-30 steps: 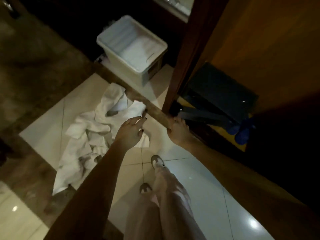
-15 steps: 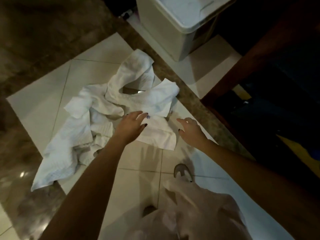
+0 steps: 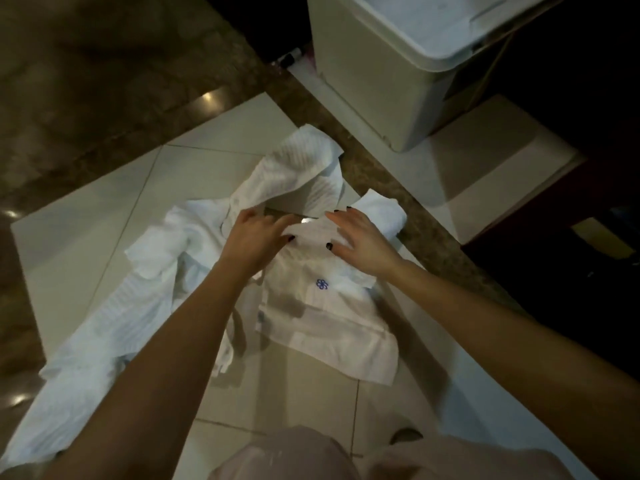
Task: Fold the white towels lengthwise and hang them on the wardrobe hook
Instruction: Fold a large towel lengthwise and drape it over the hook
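Several white towels lie crumpled in a heap [image 3: 166, 258] on the pale floor tiles. The nearest towel [image 3: 332, 327] bears a small blue flower mark and lies partly flat in front of me. My left hand [image 3: 254, 239] pinches this towel's far edge between thumb and fingers. My right hand [image 3: 362, 242] rests on the same edge, fingers spread and straight, thumb on the cloth. The two hands are a hand's width apart. No wardrobe hook is in view.
A white lidded plastic bin [image 3: 391, 71] stands at the upper right, just beyond the towels. A brown marble strip [image 3: 374, 188] runs diagonally between them. The dark wardrobe base [image 3: 561, 244] is at the right. My knees and one shoe [image 3: 407, 436] show at the bottom.
I have bent lower and the view has closed in on the towels. Both hands moved forward from above the heap onto the far edge of the marked towel.
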The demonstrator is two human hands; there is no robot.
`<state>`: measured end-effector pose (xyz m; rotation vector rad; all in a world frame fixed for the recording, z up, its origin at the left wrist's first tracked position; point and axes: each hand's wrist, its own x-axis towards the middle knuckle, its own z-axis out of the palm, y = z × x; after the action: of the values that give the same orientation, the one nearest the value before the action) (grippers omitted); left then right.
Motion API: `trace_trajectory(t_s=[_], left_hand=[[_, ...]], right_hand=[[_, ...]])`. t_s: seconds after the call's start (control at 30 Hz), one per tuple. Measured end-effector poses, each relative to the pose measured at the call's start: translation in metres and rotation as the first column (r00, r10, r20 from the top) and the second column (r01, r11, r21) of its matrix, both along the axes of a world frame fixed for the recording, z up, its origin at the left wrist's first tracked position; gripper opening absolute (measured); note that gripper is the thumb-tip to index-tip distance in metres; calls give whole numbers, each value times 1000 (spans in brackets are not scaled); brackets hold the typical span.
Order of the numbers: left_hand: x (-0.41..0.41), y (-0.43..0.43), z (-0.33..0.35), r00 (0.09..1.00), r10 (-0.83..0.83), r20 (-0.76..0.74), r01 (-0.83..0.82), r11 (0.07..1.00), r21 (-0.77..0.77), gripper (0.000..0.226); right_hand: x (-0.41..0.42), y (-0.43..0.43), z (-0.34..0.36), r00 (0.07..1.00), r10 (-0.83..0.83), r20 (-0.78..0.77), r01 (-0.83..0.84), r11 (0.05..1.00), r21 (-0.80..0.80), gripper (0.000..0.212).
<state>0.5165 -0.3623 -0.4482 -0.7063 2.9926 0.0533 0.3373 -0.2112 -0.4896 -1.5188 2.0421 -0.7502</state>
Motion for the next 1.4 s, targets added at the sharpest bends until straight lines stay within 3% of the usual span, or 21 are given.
trace_trajectory(t_s=[0.13, 0.27, 0.37, 0.5, 0.6, 0.77, 1.0, 1.13, 1.23, 1.33, 1.4], left_hand=[[5, -6, -5, 983, 143, -115, -131, 985, 111, 31], [13, 4, 7, 941, 95, -324, -4, 963, 269, 24], [16, 13, 24, 926, 26, -378, 86, 957, 278, 22], [19, 15, 51, 906, 54, -419, 75, 956, 285, 17], [12, 15, 73, 905, 102, -413, 38, 947, 318, 18], [-17, 8, 121, 912, 102, -398, 37, 944, 328, 29], [-71, -5, 214, 878, 119, -464, 65, 930, 362, 27], [-97, -6, 273, 838, 139, -527, 136, 883, 449, 33], [-110, 0, 317, 817, 127, -563, 217, 837, 503, 37], [-119, 6, 366, 820, 134, -557, 219, 824, 522, 29], [-124, 12, 402, 831, 140, -538, 205, 823, 530, 24]], right_hand=[[-1, -28, -19, 999, 33, -32, -30, 994, 103, 55], [8, -37, -27, 986, 89, -139, -71, 989, 131, 50], [19, -38, -21, 992, 57, -115, -46, 995, 92, 49], [19, -42, 5, 1000, 24, 5, -25, 995, 98, 33], [23, -38, 36, 992, -33, 123, 21, 995, 98, 19], [6, -23, 95, 968, -203, 145, 191, 977, 98, 21], [-50, 0, 214, 970, -236, -57, 231, 969, -85, 31], [-73, 19, 278, 960, -176, -218, 151, 980, -127, 28], [-79, 39, 317, 977, -137, -160, 105, 975, -197, 20], [-86, 55, 362, 986, -119, -119, 101, 984, -146, 31], [-89, 68, 394, 976, -145, -162, 141, 989, -36, 13]])
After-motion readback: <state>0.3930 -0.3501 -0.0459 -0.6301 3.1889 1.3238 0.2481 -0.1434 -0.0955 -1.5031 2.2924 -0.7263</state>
